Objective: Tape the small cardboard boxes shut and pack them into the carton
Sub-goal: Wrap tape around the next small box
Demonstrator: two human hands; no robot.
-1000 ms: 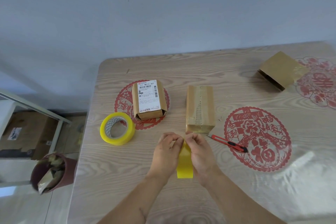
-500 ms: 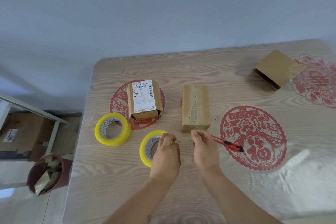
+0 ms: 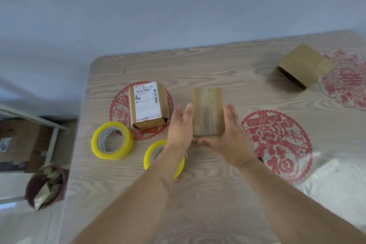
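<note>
A small brown box [image 3: 208, 113] with tape along its top seam lies in the middle of the wooden table [image 3: 217, 65]. My left hand [image 3: 181, 125] is at its left side with fingers straight, motion-blurred. Along the right side lies my right hand [image 3: 227, 130], fingers straight, thumb across the near end. A box with a white shipping label [image 3: 147, 103] lies to the left, its near end open. A third brown box [image 3: 303, 65] sits at the far right. One yellow tape roll [image 3: 111, 140] lies left; another tape roll [image 3: 156, 154] is partly under my left forearm.
Red paper-cut decorations [image 3: 277, 140] lie under the clear table cover. A dark tip of the red cutter [image 3: 259, 159] shows beside my right wrist. On the floor to the left stand a brown carton [image 3: 19, 140] behind a metal frame and a dark red bin [image 3: 46, 186] with scraps.
My left hand has let go of the tape roll, which now lies on the table. Both hands moved forward and now flank the middle box.
</note>
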